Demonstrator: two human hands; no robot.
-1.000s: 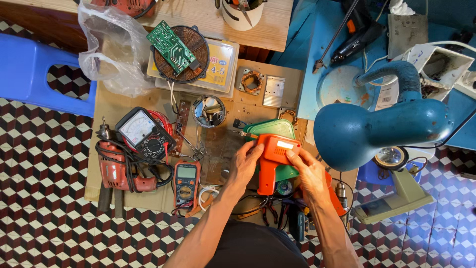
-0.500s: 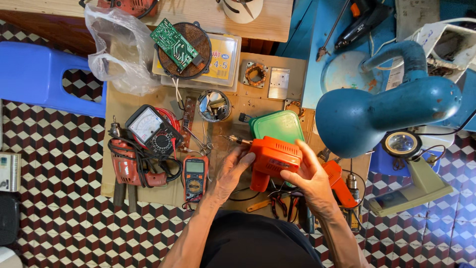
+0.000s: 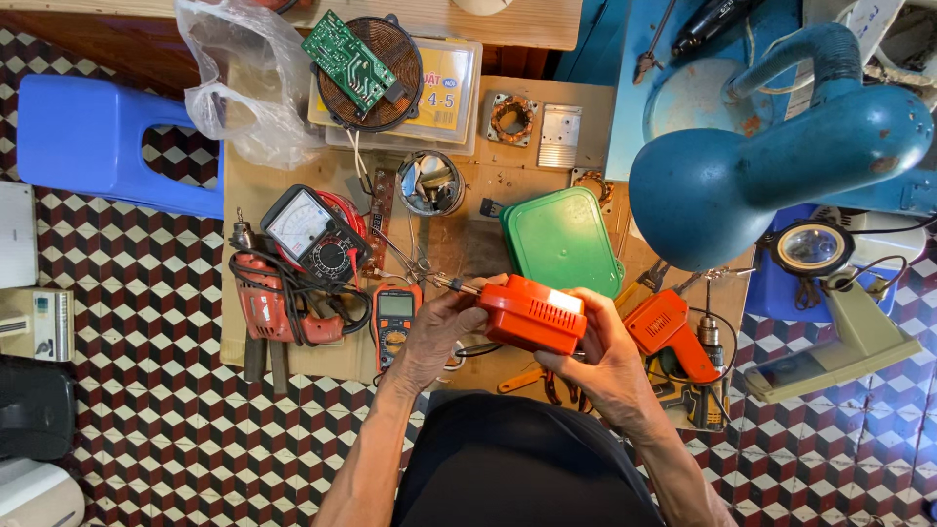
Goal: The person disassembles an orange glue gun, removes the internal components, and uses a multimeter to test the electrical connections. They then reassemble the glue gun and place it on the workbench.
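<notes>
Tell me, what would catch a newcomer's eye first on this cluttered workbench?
Probably the bright orange tool at the middle, gripped between the left hand and the right hand above the wooden bench. Next, the big blue lamp looming at the upper right, with a green box just left of its shade. At the left lies a round-dialled meter beside a red drill.

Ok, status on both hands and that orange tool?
Left hand grips the orange tool near its metal tip. Right hand holds its rear. Green box just behind; nothing blocking.
</notes>
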